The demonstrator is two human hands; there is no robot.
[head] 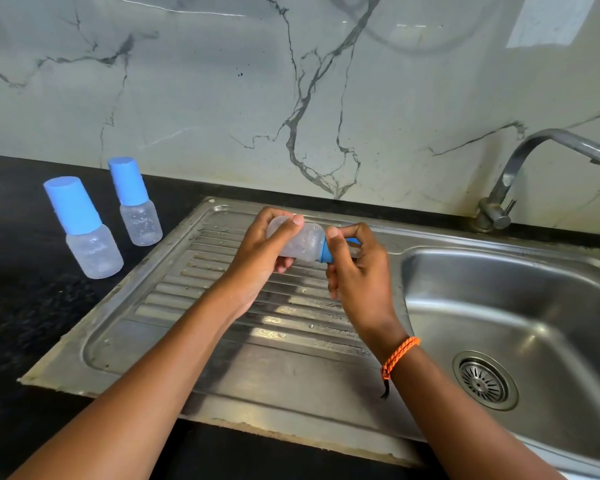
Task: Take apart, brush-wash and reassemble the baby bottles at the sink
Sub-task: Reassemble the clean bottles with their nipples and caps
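Two hands hold one small clear baby bottle (303,243) on its side above the ribbed steel draining board (257,306) at the centre of the frame. The left hand (267,251) wraps around the bottle's body, thumb over the top and fingers curled beneath, while the right hand (357,268) closes its thumb and fingers around the bottle's blue collar (326,251), hiding most of it; what the collar carries beyond it cannot be made out. Water droplets bead on the clear plastic. An orange braided band (399,358) circles the right wrist.

At the left of the frame, two more bottles stand upright and near each other on the black countertop (21,271), just beside the draining board's edge: the nearer bottle (84,226) and the farther bottle (135,201), each closed with a tall blue cap. The sink basin (551,306) and its drain strainer (484,381) fill the lower right, with a steel tap (520,171) above at the right edge, against a veined marble wall (222,81).
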